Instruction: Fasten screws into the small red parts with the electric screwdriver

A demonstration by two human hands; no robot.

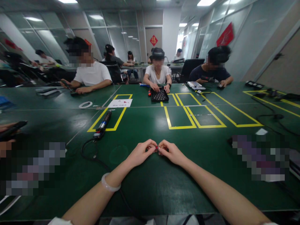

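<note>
Above the near middle of the green table (150,181), my left hand (144,151) and my right hand (172,152) meet at the fingertips. Between them is a tiny red object (157,147) with a pale, shiny spot beside it; it is too small to tell its kind. Both hands are closed in a pinch around it, thumbs against the forefingers. A pale bangle (110,183) circles my left wrist.
A power strip (103,123) with a dark cable lies ahead on the left, near a white paper (120,103). Yellow tape outlines (182,127) mark the table. Across it, a person handles a black tray (159,94). Blurred-out flat items lie left and right.
</note>
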